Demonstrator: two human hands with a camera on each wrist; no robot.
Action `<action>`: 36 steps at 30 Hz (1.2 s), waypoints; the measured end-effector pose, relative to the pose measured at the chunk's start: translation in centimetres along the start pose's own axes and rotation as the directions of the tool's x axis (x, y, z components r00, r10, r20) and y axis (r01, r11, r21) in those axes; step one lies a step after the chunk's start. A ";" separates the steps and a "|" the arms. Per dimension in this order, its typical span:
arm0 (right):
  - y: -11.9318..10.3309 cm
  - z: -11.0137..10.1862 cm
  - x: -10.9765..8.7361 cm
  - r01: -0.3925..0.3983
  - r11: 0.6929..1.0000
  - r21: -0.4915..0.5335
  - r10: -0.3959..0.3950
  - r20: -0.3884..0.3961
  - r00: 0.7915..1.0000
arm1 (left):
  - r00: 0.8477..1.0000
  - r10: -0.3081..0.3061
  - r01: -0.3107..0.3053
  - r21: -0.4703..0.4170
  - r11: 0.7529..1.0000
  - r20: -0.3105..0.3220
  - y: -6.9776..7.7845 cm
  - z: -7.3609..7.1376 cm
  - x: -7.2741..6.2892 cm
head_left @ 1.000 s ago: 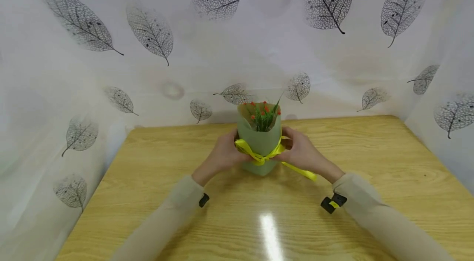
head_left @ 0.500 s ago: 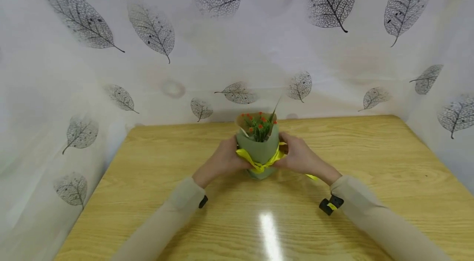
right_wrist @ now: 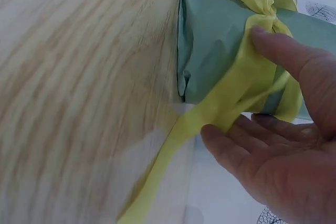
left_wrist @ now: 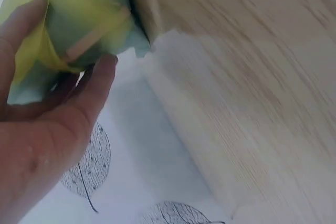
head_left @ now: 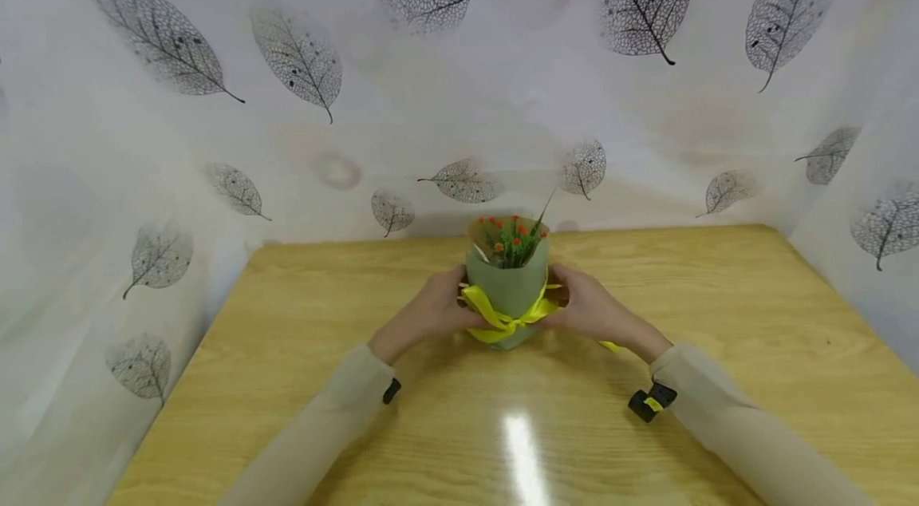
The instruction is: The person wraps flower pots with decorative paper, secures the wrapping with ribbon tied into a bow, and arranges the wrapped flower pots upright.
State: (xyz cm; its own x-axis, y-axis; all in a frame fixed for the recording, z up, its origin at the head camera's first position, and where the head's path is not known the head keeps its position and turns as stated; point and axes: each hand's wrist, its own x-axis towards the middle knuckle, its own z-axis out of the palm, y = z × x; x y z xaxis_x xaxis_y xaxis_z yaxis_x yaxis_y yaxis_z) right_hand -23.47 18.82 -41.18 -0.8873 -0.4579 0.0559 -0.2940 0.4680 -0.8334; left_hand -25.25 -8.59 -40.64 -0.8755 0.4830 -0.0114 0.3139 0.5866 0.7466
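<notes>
A small bouquet point(head_left: 506, 282) of red-tipped flowers point(head_left: 515, 239) stands upright near the back of the table, wrapped in pale green paper point(right_wrist: 215, 45). A yellow ribbon point(head_left: 508, 324) is tied in a bow around its middle. My left hand point(head_left: 439, 306) grips the wrapped bouquet from the left, its thumb on the ribbon at the front. From the right, my right hand point(head_left: 592, 305) holds it, thumb on the ribbon by the knot in the right wrist view and fingers around the far side. One ribbon tail point(right_wrist: 163, 163) trails down past the right fingers to the tabletop.
The wooden table point(head_left: 309, 378) reaches back to a white cloth backdrop point(head_left: 495, 75) printed with dark leaves. Its sides are flanked by the same cloth. A black wrist device point(head_left: 652, 401) sits at the right cuff, another point(head_left: 392, 391) at the left.
Both hands keep hold of the bouquet. It has come down slightly, leaning left half a second ago and now shifted back right and more upright.
</notes>
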 end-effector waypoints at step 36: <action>2.0 -7.8 -13.5 -0.196 0.873 -0.446 0.082 -0.261 0.962 | 0.991 -0.096 0.108 0.129 0.986 -0.092 -4.3 -5.5 -14.4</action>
State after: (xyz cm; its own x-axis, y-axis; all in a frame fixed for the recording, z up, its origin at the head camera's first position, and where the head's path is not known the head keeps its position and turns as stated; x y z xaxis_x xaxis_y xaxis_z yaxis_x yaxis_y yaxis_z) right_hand -14.84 31.81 -39.34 -0.9704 -0.2046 0.1287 -0.2416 0.8354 -0.4938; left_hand -16.01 -21.63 -40.02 -0.9317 0.3625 -0.0220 0.2624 0.7138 0.6493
